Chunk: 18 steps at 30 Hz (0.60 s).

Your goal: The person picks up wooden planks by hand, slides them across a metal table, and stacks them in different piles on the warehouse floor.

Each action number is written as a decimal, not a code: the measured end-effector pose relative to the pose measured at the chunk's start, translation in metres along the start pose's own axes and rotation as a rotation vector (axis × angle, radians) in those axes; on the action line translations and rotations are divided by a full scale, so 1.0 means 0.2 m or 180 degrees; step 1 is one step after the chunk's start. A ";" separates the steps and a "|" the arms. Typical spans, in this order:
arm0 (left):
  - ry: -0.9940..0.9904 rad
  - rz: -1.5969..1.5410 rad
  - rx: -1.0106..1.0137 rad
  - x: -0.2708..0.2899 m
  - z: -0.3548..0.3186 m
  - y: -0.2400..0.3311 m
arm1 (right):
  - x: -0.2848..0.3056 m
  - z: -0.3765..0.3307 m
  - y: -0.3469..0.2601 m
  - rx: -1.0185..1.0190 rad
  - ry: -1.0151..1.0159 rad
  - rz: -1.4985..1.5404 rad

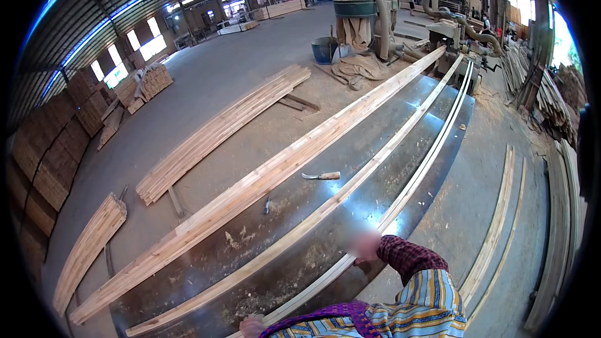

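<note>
A narrow pair of pale wooden strips (407, 195) runs the length of the dark metal-topped table (256, 278), from the machine at the far end to the near edge. My right hand (369, 247), in a plaid cuff, closes on these strips about midway; a blur hides most of its fingers. Nearer, at the bottom edge, my left hand (253, 325) is wrapped around the strips near their close end, partly cut off by the frame. A single board (294, 233) and a wider row of boards (250, 191) lie left of the strips.
A curved knife with a wooden handle (322, 176) and a small dark tool (267, 205) lie on the table. The woodworking machine (454, 40) stands beyond, beside a dust collector (355, 15) and a blue bucket (323, 50). Board stacks (219, 131) lie left; loose strips (491, 231) lie right.
</note>
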<state>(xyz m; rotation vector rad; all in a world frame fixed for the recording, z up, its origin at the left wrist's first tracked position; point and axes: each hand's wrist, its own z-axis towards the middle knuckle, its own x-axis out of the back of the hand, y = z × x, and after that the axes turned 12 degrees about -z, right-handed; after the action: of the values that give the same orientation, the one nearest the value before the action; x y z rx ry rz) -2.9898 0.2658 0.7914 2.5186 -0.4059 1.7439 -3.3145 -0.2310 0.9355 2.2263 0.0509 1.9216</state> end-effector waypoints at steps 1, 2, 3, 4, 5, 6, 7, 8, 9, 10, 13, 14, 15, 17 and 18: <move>-0.0008 -0.0159 0.0333 -0.01 0.00 0.00 | -0.02 0.00 0.00 -0.0034 -0.0013 0.0031; -0.0044 -0.0042 -0.0114 -0.01 0.01 -0.03 | -0.04 -0.01 0.00 -0.0074 -0.0115 0.0173; -0.0080 0.0072 -0.0560 0.01 0.04 -0.05 | -0.05 0.01 0.02 -0.0115 -0.0196 0.0298; -0.0166 0.0207 -0.0989 0.03 0.03 -0.08 | -0.02 0.04 0.02 -0.0140 -0.0406 0.0569; -0.0196 0.0174 -0.1235 0.26 -0.20 0.05 | 0.00 0.04 0.04 -0.0216 -0.0676 0.0855; -0.0191 0.0150 -0.1427 0.59 -0.49 0.16 | 0.03 0.07 0.04 -0.0248 -0.0901 0.1159; -0.0150 -0.0118 -0.1366 0.62 -0.51 0.13 | 0.00 0.11 0.05 -0.0328 -0.0901 0.1409; -0.0125 -0.0391 -0.1329 0.63 -0.51 0.12 | -0.03 0.15 0.06 -0.0426 -0.0917 0.1658; -0.0005 -0.0605 -0.1520 0.57 -0.50 0.08 | -0.11 0.17 0.07 -0.0634 -0.0757 0.1870; 0.0109 -0.0812 -0.1662 0.50 -0.49 0.02 | -0.11 0.20 0.03 -0.0938 -0.0791 0.1881; 0.0271 -0.0234 -0.2027 0.61 -0.55 0.12 | -0.04 0.20 -0.06 -0.1929 -0.0836 0.1419; 0.0390 -0.0437 -0.1977 0.55 -0.54 0.07 | 0.02 0.23 -0.09 -0.2183 -0.0775 0.1148; 0.0509 -0.0635 -0.1926 0.44 -0.49 -0.01 | 0.08 0.24 -0.12 -0.2126 -0.0854 0.1130; 0.0381 -0.0612 -0.1775 0.45 -0.48 0.05 | 0.21 0.23 -0.11 -0.2118 -0.0962 0.1007; 0.0120 -0.0362 -0.1639 0.55 -0.52 0.09 | 0.24 0.22 -0.12 -0.2148 -0.0953 0.1057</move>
<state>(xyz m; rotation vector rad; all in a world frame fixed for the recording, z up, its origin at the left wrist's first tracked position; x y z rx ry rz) -3.0521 0.2471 0.9288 2.0974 -0.6047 1.4170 -3.2614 -0.2052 0.9731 2.0751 -0.9150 1.3974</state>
